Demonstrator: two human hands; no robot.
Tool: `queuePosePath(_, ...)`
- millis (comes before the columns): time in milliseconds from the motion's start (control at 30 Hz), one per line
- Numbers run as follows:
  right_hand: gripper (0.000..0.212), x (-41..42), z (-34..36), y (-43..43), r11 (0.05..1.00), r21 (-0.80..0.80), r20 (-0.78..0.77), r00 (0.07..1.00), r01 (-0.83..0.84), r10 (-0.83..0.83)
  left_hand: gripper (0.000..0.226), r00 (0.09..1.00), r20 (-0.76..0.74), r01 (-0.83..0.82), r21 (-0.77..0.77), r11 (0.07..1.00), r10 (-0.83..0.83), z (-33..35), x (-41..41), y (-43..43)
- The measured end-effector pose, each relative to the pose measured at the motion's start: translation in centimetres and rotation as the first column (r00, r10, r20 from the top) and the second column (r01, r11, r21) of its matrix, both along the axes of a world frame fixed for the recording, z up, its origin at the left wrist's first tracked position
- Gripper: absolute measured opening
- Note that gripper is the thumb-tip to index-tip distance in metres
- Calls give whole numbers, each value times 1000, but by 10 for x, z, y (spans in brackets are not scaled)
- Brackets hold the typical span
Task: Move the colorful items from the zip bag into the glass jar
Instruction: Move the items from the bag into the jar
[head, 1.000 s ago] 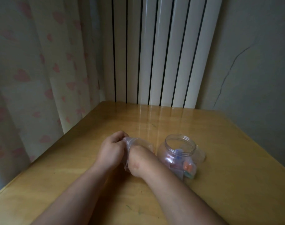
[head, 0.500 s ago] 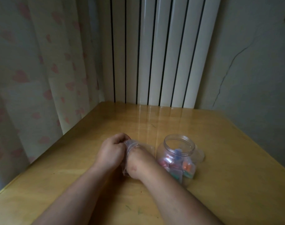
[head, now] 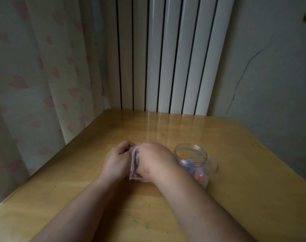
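Two hands over a wooden table [head: 253,180], left hand [head: 116,162] pinching the zip bag [head: 133,165], right hand [head: 154,161] gripping its right side, open jar [head: 192,158] just right.

**Much of the bag and jar out of sight**

The right hand [head: 154,161] covered most of the zip bag [head: 133,169], so its contents could not be made out. That forearm hid the jar's [head: 192,157] near side; the pieces inside [head: 199,177] were blurred colours only. Both arms ran off the bottom edge.
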State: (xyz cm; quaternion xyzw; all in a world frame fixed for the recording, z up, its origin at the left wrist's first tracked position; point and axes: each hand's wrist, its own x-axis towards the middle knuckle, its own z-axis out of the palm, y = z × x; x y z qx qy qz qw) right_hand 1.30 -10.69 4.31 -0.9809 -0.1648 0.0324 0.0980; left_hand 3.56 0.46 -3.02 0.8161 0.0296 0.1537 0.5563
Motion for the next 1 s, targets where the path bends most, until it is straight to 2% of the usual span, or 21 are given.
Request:
queuePosePath(100,35,-11,22,-21,996,77,110,992,46,-54,18,1000,-22,1,-27,1000,-2,-2,2,0)
queuePosePath(233,20,-7,39,-43,962,251,88,987,108,-134,13,998,-43,38,-105,994,-43,-5,4,0)
queuePosePath(333,15,6,44,-67,959,195,130,964,207,-234,12,997,-35,56,-143,988,-62,-6,3,-1)
queuePosePath(433,11,14,46,-86,942,151,95,944,300,-315,13,997,-42,61,-171,983,-70,-4,2,-3)
queuePosePath(567,14,17,43,-92,937,132,82,938,324,-336,22,998,-39,44,-179,983,-52,-6,2,-3)
queuePosePath(700,11,13,42,-73,957,178,210,941,230,-265,21,998,-37,33,-194,980,-41,-7,4,-1)
queuePosePath(833,17,1,35,-49,977,197,117,988,80,-105,20,998,-36,38,-208,977,-47,-6,5,0)
queuePosePath(1000,20,6,12,-20,995,91,-11,1000,-26,27,21,999,-16,39,-188,981,-43,-6,4,0)
